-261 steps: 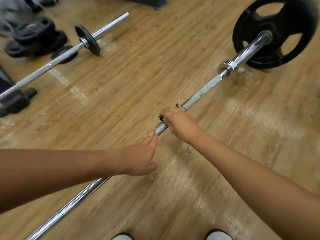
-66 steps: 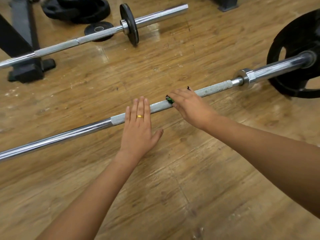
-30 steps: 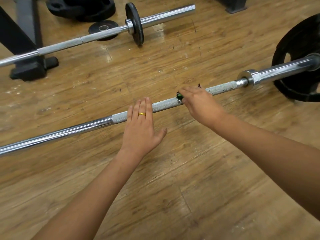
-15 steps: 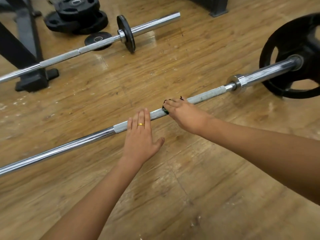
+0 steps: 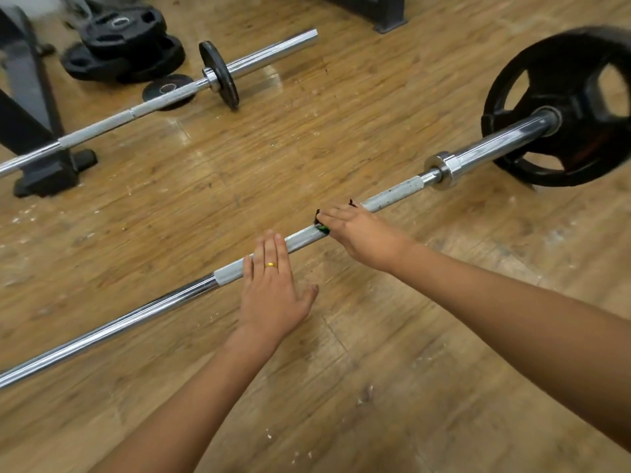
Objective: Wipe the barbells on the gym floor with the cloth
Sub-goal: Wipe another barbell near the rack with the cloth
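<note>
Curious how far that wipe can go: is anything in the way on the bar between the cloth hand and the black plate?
Nothing visible. The right hand holds the dark cloth on the grey steel barbell; bare bar runs to the chrome collar before the black weight plate.

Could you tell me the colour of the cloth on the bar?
The cloth shows black and green under the right hand; head view.

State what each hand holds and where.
Right hand holds a small dark-green cloth, bunched under its fingers, against the near steel barbell's grey knurled section. Left hand lies flat on that knurl, gripping nothing.
</note>
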{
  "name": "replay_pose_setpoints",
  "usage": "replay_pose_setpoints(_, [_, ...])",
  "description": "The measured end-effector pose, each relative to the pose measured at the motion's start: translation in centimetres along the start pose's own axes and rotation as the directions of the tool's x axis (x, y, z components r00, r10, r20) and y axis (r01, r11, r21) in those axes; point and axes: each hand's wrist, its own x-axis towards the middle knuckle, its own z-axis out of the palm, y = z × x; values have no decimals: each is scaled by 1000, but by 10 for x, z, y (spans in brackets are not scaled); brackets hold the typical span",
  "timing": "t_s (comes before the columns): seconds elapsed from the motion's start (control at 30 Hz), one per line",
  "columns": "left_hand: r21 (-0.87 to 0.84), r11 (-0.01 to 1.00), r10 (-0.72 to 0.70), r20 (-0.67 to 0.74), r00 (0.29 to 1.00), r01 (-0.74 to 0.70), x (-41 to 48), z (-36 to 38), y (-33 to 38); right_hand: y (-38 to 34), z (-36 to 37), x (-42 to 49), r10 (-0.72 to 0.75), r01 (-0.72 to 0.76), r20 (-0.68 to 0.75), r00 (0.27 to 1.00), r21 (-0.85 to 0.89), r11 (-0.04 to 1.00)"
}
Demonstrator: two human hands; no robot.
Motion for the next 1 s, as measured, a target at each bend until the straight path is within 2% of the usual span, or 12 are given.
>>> replay_pose_setpoints(0.13, [-107,993,49,-26,998,-52,0,-4,15,-6,2,-13,89,-85,-63,994,73,994])
replay_pose_setpoints(0.33, [-21,993,116,-53,992,-117,-15,8,33,-6,4,-42,21,-16,-86,996,57,998])
replay_pose_setpoints(0.53, [13,995,100,-50,994,-99,-30,14,46,-7,9,-57,184,-171,-162,969,87,981])
replay_pose_setpoints(0.73, [29,993,120,-53,991,-118,-38,15,46,3,9,-73,115,-103,-168,979,82,991])
replay_pose_setpoints(0.9, [33,996,86,-26,996,-85,-37,9,53,-4,7,-73,220,-208,-239,946,75,975])
replay_pose_setpoints(1.0, [45,996,78,-11,997,-77,-37,8,55,-3,8,-74,141,-133,-205,969,53,990])
